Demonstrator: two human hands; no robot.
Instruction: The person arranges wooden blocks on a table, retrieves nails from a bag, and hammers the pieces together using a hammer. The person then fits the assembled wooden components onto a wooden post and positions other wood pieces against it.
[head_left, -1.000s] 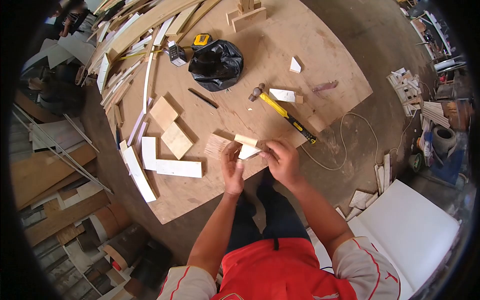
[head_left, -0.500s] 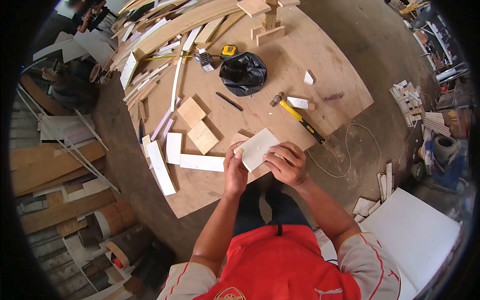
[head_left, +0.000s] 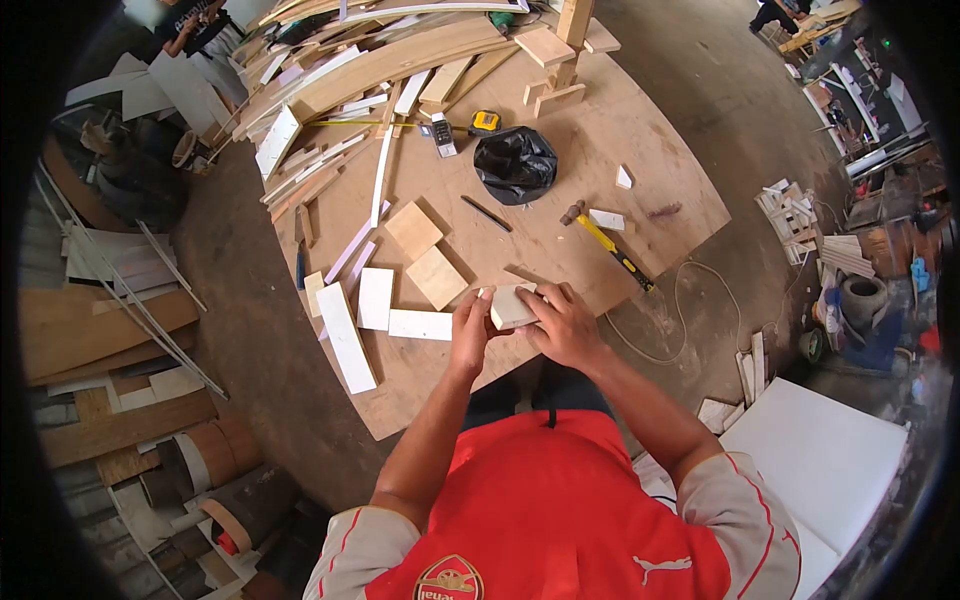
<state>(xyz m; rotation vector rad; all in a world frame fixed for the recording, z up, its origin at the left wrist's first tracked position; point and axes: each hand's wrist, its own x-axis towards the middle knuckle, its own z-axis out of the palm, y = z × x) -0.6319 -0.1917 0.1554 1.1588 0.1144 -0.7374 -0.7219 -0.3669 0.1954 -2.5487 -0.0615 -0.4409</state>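
One wide head view, fairly near, looks forward and steeply down from above and behind the left hand (head_left: 470, 335) and right hand (head_left: 570, 328), across the counter (head_left: 605, 130) beyond them.

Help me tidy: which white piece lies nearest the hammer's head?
The white block just right of the hammer's head; all others, even the pointed offcut, lie farther.

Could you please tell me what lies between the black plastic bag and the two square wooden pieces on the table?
A slim dark pen-like object lies on the tabletop between them, as the head view shows.
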